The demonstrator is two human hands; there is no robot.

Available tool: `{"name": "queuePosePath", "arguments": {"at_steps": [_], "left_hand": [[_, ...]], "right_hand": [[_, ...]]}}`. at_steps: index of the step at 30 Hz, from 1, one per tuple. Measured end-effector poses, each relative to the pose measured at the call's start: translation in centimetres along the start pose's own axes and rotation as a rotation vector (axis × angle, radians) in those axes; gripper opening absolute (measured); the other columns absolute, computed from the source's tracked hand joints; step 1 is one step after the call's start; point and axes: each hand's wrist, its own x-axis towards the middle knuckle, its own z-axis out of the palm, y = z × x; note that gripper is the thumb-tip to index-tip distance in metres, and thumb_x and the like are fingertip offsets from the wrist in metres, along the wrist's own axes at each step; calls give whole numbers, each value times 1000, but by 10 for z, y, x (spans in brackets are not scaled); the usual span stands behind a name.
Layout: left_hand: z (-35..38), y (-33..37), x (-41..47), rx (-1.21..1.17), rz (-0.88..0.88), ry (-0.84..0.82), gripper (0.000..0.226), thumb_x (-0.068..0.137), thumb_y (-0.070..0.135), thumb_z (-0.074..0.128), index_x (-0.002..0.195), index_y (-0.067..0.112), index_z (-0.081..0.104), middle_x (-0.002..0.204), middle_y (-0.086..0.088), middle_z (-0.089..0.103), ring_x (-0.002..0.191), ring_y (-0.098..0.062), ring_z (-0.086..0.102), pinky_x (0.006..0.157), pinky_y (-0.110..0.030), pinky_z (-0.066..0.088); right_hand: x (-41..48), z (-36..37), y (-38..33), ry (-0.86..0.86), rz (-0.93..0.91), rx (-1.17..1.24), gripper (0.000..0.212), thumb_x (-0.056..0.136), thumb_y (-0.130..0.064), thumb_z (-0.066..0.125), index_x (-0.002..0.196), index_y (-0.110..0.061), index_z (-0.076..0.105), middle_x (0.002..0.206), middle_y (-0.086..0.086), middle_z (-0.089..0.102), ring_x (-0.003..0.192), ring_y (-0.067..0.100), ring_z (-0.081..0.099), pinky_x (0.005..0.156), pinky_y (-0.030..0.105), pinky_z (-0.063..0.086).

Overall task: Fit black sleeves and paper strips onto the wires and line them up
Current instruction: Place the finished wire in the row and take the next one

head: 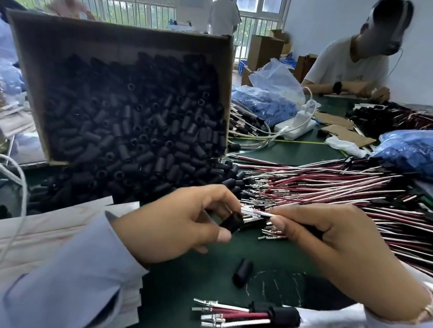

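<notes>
Hands knuckles-up, close together: left hand [177, 221] round black sleeve [234, 223], right hand [335, 240] round wires [258, 214], seemingly two.

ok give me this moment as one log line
left hand: holds black sleeve at wire tips | right hand: pinches wires | spare sleeve: lying on mat | finished wires: near edge
</notes>
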Motion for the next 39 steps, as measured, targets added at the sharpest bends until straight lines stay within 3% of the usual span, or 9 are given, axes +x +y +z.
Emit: {"name": "queuePosePath", "arguments": {"at_steps": [4,8,14,17,21,25,31,34,39], "left_hand": [[-11,9,-8,9,71,-32,34,84,9,70,96,40,63,95,20,59,75,-6,62,65,-25,56],[-14,14,-13,65,104,-33,32,84,9,70,99,36,65,92,21,59,75,-8,63,66,-24,56],[-18,22,-19,172,169,-10,32,86,11,69,101,40,65,93,21,61,76,-18,64,67,-22,55],[-20,27,-22,211,188,-28,32,87,10,67,101,39,66,93,24,61,73,-15,63,67,-19,53],[-19,32,-26,271,210,-8,32,87,9,67,102,38,66,93,25,61,70,-10,63,66,-17,53],[-16,35,-27,418,253,47,26,86,16,69,107,32,67,88,24,61,67,-7,62,64,-11,47],[0,28,-25,357,247,67,14,85,29,67,100,30,68,85,13,68,79,-2,64,73,-19,51],[18,23,-23,97,193,129,14,79,30,73,87,25,63,79,7,70,73,-5,67,71,-25,55],[40,12,-17,267,263,319,30,67,48,79,72,24,62,62,11,66,55,-3,61,53,-25,51]], "right_hand": [[-4,-5,-7,-28,-39,24,29,85,-63,47,112,-56,53,80,-25,71,72,-3,67,62,33,57],[-9,-7,-7,-72,-67,17,41,88,-64,42,102,-33,65,80,-3,73,69,9,69,61,37,57],[-8,-4,-1,-103,-110,88,53,91,-58,44,79,-13,69,56,2,55,49,15,48,47,28,43],[-7,-4,0,-123,-72,192,43,88,-57,50,84,-22,74,54,0,57,48,12,48,48,23,39],[-8,-5,-5,-69,-26,183,31,83,-60,51,100,-42,70,67,-7,71,58,7,65,55,32,54],[-8,-2,-10,-13,-73,-66,41,87,-55,47,87,-22,71,69,-2,71,59,10,66,51,33,54],[-6,15,-17,-150,-71,123,14,86,-43,58,96,-34,63,53,-13,54,46,8,49,47,16,31],[-8,19,-21,-239,41,190,39,69,-50,59,103,-39,43,60,-9,59,50,8,52,51,23,41],[-5,32,-27,-324,18,-109,34,79,-60,53,90,-30,43,72,-10,54,68,10,48,64,33,39]]}}
